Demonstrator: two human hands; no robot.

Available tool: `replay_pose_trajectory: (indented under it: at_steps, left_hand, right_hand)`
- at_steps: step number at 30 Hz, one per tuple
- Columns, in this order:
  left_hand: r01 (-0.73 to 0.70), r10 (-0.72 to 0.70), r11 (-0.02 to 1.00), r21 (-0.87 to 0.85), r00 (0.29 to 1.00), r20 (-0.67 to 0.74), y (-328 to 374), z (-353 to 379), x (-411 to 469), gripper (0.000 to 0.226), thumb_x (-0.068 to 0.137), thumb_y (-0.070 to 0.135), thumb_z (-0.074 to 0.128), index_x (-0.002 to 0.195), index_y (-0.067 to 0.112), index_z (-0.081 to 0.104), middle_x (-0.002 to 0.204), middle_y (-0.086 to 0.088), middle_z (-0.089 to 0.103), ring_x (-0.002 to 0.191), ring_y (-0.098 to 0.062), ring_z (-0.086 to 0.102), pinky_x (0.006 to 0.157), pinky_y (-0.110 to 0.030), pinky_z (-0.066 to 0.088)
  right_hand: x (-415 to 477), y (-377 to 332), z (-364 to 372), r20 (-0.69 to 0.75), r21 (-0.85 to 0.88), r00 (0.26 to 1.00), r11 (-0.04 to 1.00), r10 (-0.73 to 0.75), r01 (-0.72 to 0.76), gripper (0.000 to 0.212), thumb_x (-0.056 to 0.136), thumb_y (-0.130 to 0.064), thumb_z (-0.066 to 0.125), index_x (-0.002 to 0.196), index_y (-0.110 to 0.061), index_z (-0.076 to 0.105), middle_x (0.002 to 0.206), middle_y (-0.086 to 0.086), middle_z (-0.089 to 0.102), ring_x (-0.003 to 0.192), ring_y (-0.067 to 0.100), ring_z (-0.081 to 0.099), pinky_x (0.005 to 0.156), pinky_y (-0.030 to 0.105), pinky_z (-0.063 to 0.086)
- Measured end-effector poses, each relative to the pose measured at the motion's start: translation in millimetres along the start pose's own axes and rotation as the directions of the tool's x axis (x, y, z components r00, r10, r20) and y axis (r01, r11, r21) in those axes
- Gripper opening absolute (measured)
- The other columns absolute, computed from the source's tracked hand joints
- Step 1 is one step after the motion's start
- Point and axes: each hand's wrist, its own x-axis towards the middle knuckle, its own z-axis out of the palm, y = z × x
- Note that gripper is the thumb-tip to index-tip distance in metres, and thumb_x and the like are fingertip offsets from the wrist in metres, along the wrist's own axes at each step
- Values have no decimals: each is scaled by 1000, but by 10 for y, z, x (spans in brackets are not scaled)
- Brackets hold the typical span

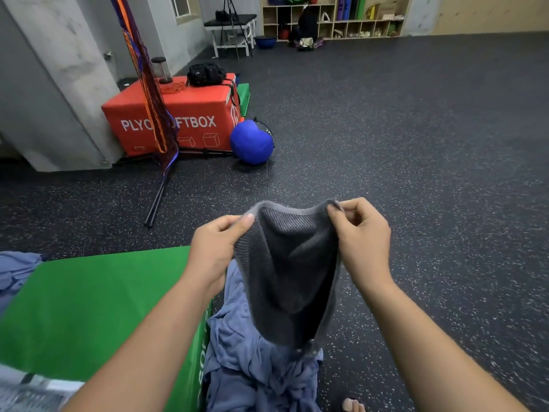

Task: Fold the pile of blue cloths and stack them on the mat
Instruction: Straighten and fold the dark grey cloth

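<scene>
The cloth (285,272) hangs above the pile (246,364), its top corners pinched by the left hand (215,248) and the right hand (364,242). Folding seems just begun. Next, the corners should probably meet evenly before it goes to the mat (98,292) alongside.

2 bare forearms (148,337), left hand (214,248), right hand (367,239), short nails (248,217), bare toes (353,405)
</scene>
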Motion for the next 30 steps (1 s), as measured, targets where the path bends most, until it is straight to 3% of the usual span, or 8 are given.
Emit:
replay_pose_trajectory:
  at_steps: [4, 6, 8, 15, 20, 24, 26, 30]
  left_hand:
    - [46, -40, 998, -52, 994, 104, -48, 187, -74, 27, 97, -3, 70, 122, 6, 75, 116, -17, 79, 96, -23, 66, 79, -32, 51]
    - [28, -22, 998, -52, 993, 116, -41, 233, -128, 38, 93, -8, 72, 128, 7, 73, 121, -16, 78, 99, -20, 68, 80, -27, 53]
    - [-21, 22, 1000, -12, 995, 100, -26, 250, -176, 40, 90, -6, 77, 125, 11, 75, 116, -14, 80, 98, -17, 72, 81, -25, 57]
    - [-158, 152, 982, 108, 987, 60, 60, 271, -291, 34, 85, -1, 85, 113, 16, 77, 97, -8, 83, 98, -23, 78, 101, -45, 59]
    - [-204, 207, 961, 186, 978, 1, 75, 288, -328, 31, 83, 6, 89, 108, 21, 78, 91, -4, 82, 95, -23, 79, 96, -42, 61]
    - [-221, 233, 962, 160, 970, -63, 75, 335, -337, 32, 80, 1, 90, 101, 14, 71, 85, -1, 80, 82, -11, 75, 80, -29, 60]
    - [-204, 215, 970, 132, 974, -72, 89, 341, -344, 32, 81, -1, 89, 102, 13, 69, 84, -1, 80, 82, -11, 75, 79, -27, 58]
    - [-171, 172, 976, 133, 985, 8, 85, 344, -381, 33, 87, -4, 82, 112, 15, 71, 95, -8, 83, 98, -29, 80, 96, -51, 62]
  right_hand:
    - [-226, -109, 190, 69, 27, 996, 998, -50, 48, 16, 96, -29, 80, 84, -23, 70, 73, -1, 71, 67, 12, 62, 71, 36, 53]
    - [-310, -143, 264, 108, 13, 991, 997, -80, 79, 14, 96, -27, 80, 84, -25, 71, 72, -2, 70, 69, 17, 63, 70, 38, 53]
    - [-365, -162, 318, 131, -2, 986, 994, -107, 108, 13, 96, -25, 80, 85, -28, 73, 74, -5, 70, 69, 12, 63, 70, 38, 55]
    - [-489, -152, 411, 160, -80, 963, 970, -216, 230, 11, 93, -20, 79, 87, -26, 72, 83, -9, 68, 79, 11, 67, 75, 40, 55]
    - [-469, -158, 413, 63, -118, 968, 961, -245, 251, 20, 90, -16, 80, 80, -22, 63, 80, -7, 60, 75, 13, 61, 73, 38, 50]
    - [-526, -151, 464, 128, -150, 949, 940, -288, 306, 21, 91, -16, 79, 80, -21, 62, 80, -8, 56, 74, 14, 58, 68, 40, 49]
    - [-526, -139, 465, 136, -149, 946, 938, -295, 314, 20, 91, -16, 79, 80, -21, 63, 80, -8, 56, 74, 14, 59, 67, 41, 50]
    - [-497, -117, 429, 135, -152, 946, 937, -294, 313, 16, 92, -18, 79, 82, -21, 67, 81, -9, 60, 76, 14, 61, 71, 41, 51]
